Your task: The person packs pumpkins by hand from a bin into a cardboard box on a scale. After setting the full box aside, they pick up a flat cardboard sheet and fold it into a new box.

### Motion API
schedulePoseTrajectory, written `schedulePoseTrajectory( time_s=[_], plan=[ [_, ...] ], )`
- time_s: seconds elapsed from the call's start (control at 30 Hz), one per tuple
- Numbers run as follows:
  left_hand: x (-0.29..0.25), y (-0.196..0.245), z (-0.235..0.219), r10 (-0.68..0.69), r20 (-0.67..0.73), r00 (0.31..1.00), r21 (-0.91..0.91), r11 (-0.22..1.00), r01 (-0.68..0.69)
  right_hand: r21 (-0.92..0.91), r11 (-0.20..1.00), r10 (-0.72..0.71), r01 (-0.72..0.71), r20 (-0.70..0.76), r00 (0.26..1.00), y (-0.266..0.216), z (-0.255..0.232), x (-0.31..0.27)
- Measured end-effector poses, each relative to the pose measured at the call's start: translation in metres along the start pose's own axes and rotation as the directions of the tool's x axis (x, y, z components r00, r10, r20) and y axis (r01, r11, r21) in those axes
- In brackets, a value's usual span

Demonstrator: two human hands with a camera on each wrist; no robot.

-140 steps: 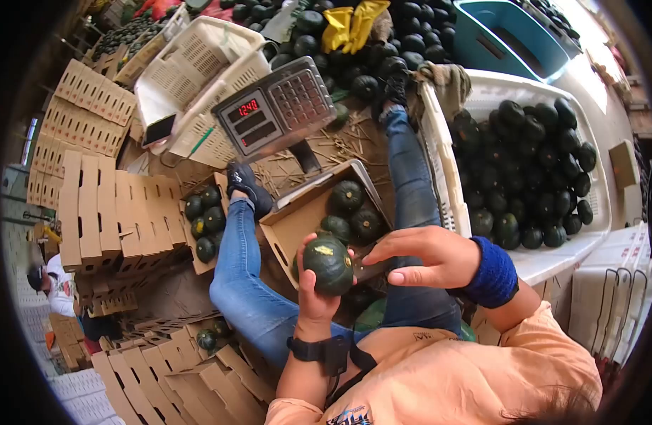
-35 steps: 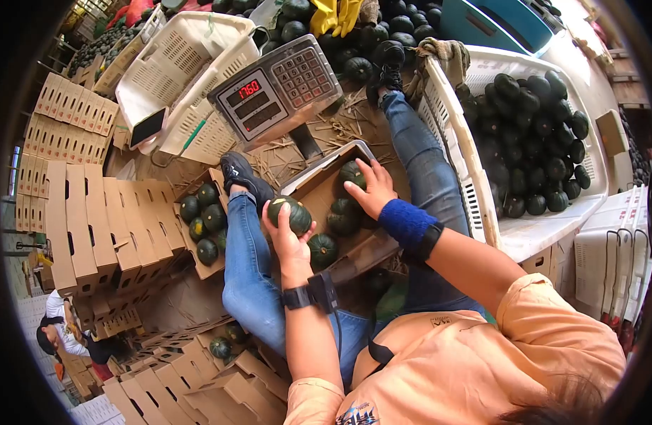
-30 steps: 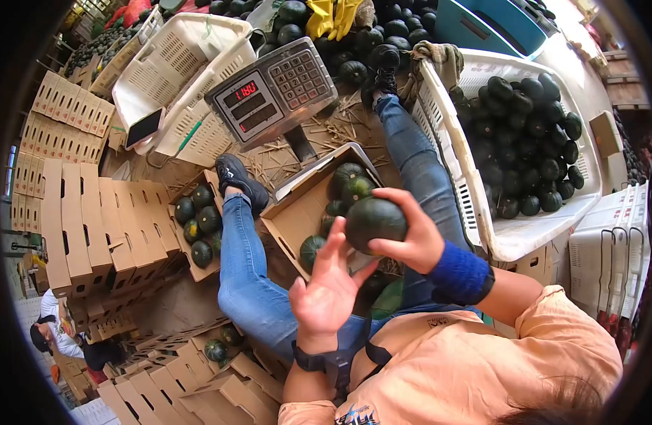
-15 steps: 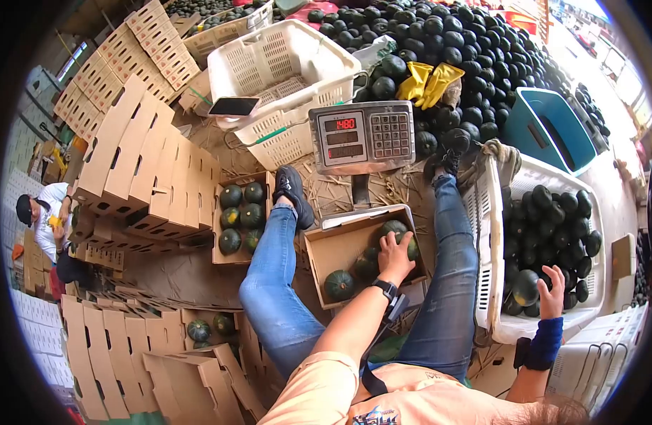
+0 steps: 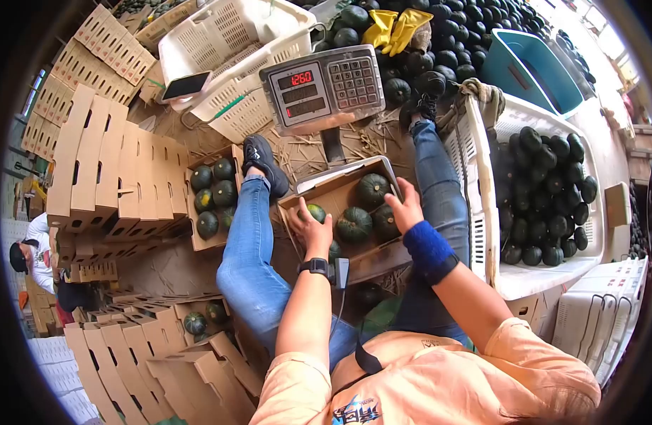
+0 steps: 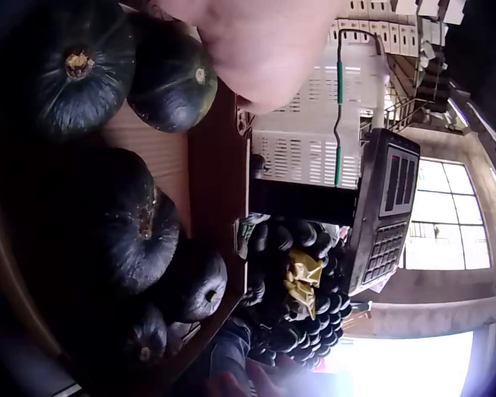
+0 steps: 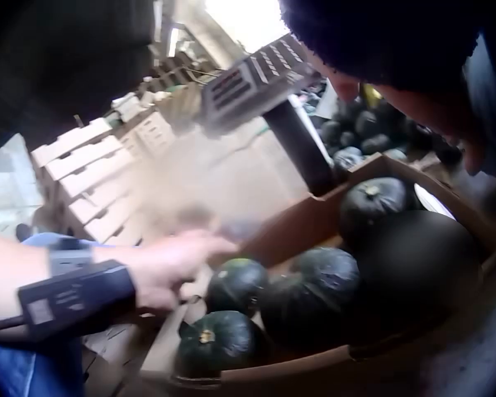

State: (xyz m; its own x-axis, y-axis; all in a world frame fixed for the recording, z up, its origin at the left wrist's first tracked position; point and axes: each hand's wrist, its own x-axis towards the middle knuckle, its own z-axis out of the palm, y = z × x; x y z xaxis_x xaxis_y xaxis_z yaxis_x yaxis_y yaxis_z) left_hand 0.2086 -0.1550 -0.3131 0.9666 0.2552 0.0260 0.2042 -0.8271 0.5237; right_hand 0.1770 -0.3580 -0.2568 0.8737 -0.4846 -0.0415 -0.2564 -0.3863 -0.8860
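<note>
While the left hand [image 5: 313,228] rests with curled fingers on a dark green squash [image 5: 314,212] at the left edge of the cardboard box [image 5: 324,190], the right hand [image 5: 405,207] lies on another squash [image 5: 387,221] at the box's right side, its fingers bent over it. Half a second ago the right hand was away in the white crate [image 5: 482,212] of squashes at the person's right and the left hand was alone in the box; now both are in the box, so I judge a fresh squash has just been brought over and is being settled among the others. The box sits on the scale's platform between the person's legs, with 2 more squashes showing near its middle and far end. The scale display [image 5: 300,78] reads 1260 in red, where it read 1480 a moment before, so the weight looks unsettled. Beyond the scale lie yellow gloves [image 5: 393,25] on a heap of squashes, and a phone [image 5: 186,85] rests on an empty white basket [image 5: 227,42]. No brand is legible.
</note>
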Motion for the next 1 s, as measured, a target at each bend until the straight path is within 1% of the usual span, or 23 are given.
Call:
schedulePoseTrajectory(
  time_s=[0.07, 0.13, 0.17, 0.2, 0.27, 0.3, 0.33, 0.37, 0.4, 0.43, 0.47, 0.5, 0.53, 0.57, 0.6, 0.63, 0.7, 0.73, 0.77, 0.83, 0.87, 0.9, 1.0],
  plan=[
    [0.001, 0.002, -0.018, -0.158, -0.170, 0.973, -0.052, 0.987, 0.151, -0.012, 0.978, 0.205, -0.206, -0.087, 0.975, 0.051, 0.014, 0.034],
    [-0.005, -0.003, -0.033, -0.425, -0.229, 0.876, -0.148, 0.904, 0.400, -0.057, 0.943, 0.330, -0.328, 0.012, 0.944, 0.063, 0.021, 0.042],
    [-0.004, -0.016, -0.030, -0.634, 0.123, 0.764, -0.378, 0.682, 0.626, -0.135, 0.924, 0.373, -0.359, 0.101, 0.922, 0.067, 0.025, 0.042],
    [-0.004, -0.033, -0.022, -0.656, 0.493, 0.571, -0.474, 0.348, 0.809, -0.217, 0.900, 0.418, -0.378, 0.183, 0.890, 0.057, 0.025, 0.039],
    [-0.008, -0.025, -0.029, -0.684, 0.430, 0.590, -0.349, 0.476, 0.807, -0.151, 0.919, 0.384, -0.365, 0.122, 0.915, 0.045, 0.022, 0.033],
    [-0.012, -0.022, -0.041, -0.601, 0.458, 0.655, -0.337, 0.564, 0.753, -0.149, 0.932, 0.354, -0.332, 0.166, 0.920, 0.082, 0.026, 0.049],
    [-0.018, -0.036, -0.026, -0.590, 0.323, 0.740, -0.321, 0.667, 0.672, -0.125, 0.942, 0.327, -0.310, 0.160, 0.931, 0.075, 0.021, 0.045],
    [-0.024, -0.026, -0.052, -0.492, 0.351, 0.797, -0.325, 0.734, 0.597, -0.143, 0.970, 0.216, -0.197, 0.130, 0.968, 0.080, 0.019, 0.043],
    [-0.032, -0.003, -0.098, -0.468, 0.429, 0.772, -0.401, 0.667, 0.627, -0.149, 0.976, 0.174, -0.158, 0.102, 0.979, 0.065, 0.011, 0.043],
    [-0.039, -0.008, -0.116, -0.435, 0.448, 0.781, -0.481, 0.619, 0.621, -0.086, 0.993, 0.092, -0.082, 0.121, 0.988, 0.092, 0.011, 0.061],
    [-0.042, -0.029, -0.126, -0.279, 0.570, 0.773, -0.586, 0.522, 0.620, 0.026, 0.988, 0.139, -0.151, 0.268, 0.953, 0.068, 0.001, 0.066],
    [-0.050, -0.043, -0.129, -0.135, 0.388, 0.912, -0.795, 0.452, 0.406, 0.017, 0.998, 0.048, -0.056, 0.309, 0.950, 0.027, -0.007, 0.063],
    [-0.051, -0.024, -0.184, -0.074, 0.419, 0.905, -0.812, 0.416, 0.410, 0.065, 0.998, -0.039, 0.016, 0.371, 0.928, -0.030, -0.017, 0.055],
    [-0.050, -0.020, -0.213, 0.010, 0.324, 0.946, -0.821, 0.500, 0.276, 0.151, 0.980, -0.180, 0.129, 0.407, 0.895, -0.057, -0.019, 0.061],
    [-0.050, -0.021, -0.233, 0.049, 0.254, 0.966, -0.878, 0.430, 0.209, 0.117, 0.984, -0.174, 0.134, 0.456, 0.873, -0.088, -0.023, 0.067],
    [-0.054, -0.012, -0.256, 0.015, 0.186, 0.982, -0.898, 0.408, 0.164, 0.077, 0.985, -0.175, 0.158, 0.485, 0.857, -0.136, -0.028, 0.062],
    [-0.060, -0.012, -0.275, 0.054, -0.064, 0.996, -0.883, 0.462, -0.082, 0.222, 0.969, -0.230, 0.104, 0.677, 0.699, -0.207, -0.028, 0.061],
    [-0.059, -0.018, -0.272, -0.056, -0.125, 0.991, -0.929, 0.358, -0.097, 0.224, 0.961, -0.274, 0.162, 0.700, 0.660, -0.236, -0.024, 0.061],
    [-0.062, -0.004, -0.288, -0.132, -0.055, 0.990, -0.985, 0.167, -0.033, 0.226, 0.949, -0.315, 0.221, 0.721, 0.617, -0.261, -0.017, 0.060],
    [-0.062, -0.031, -0.285, -0.182, 0.072, 0.981, -0.984, -0.171, 0.041, 0.346, 0.930, -0.352, 0.122, 0.746, 0.565, -0.294, 0.003, 0.059],
    [-0.061, -0.034, -0.286, -0.230, 0.069, 0.971, -0.976, -0.218, 0.018, 0.310, 0.869, -0.479, 0.386, 0.722, 0.499, -0.315, 0.005, 0.054],
    [-0.057, -0.037, -0.286, -0.273, 0.059, 0.960, -0.965, -0.262, -0.015, 0.325, 0.797, -0.580, 0.510, 0.647, 0.495, -0.326, 0.008, 0.051],
    [-0.031, -0.067, -0.260, -0.344, -0.040, 0.938, -0.969, -0.217, -0.121, 0.379, 0.782, -0.618, 0.494, 0.572, 0.539, -0.351, -0.014, 0.023]
  ],
)
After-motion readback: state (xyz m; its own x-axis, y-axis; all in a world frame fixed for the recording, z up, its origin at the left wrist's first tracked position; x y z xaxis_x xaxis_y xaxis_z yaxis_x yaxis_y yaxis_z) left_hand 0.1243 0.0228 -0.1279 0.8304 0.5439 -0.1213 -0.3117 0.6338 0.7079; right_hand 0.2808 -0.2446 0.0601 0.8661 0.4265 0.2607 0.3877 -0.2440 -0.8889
